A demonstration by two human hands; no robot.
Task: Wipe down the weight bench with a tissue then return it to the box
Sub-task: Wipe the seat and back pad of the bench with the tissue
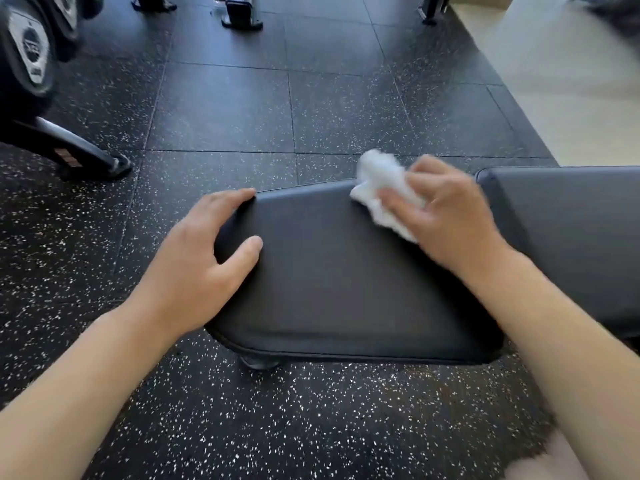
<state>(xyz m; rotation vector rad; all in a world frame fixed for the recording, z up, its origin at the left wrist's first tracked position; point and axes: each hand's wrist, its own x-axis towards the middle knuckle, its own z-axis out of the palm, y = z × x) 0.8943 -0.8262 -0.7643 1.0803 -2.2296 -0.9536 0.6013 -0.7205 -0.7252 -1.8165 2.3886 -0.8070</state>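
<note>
- I see the black padded seat pad (346,271) of the weight bench in the middle of the head view; I place everything else against it.
- My right hand (450,216) is over the far right corner of the seat pad, fingers curled onto a crumpled white tissue (381,192) and pressing it against the pad's surface. The hand is blurred, so I cannot tell how each finger lies.
- The tissue sits at the pad's far edge — part of it pokes up past that edge, and part trails back under the palm.
- My left hand (204,258) grips the pad's left edge: the fingers wrap down over the far left corner and side, and the thumb lies on top of the pad.
- Just right of the seat pad, across a narrow gap, lies the bench's back pad (571,237), also black.
- Under and around the pad is a black speckled rubber floor (225,109).
- Well to the far left of the pad stands a rack with dark weight plates (31,53), its foot on the floor.
- Beyond the pad — at the far end of the floor — a metal machine base (240,12) shows.
</note>
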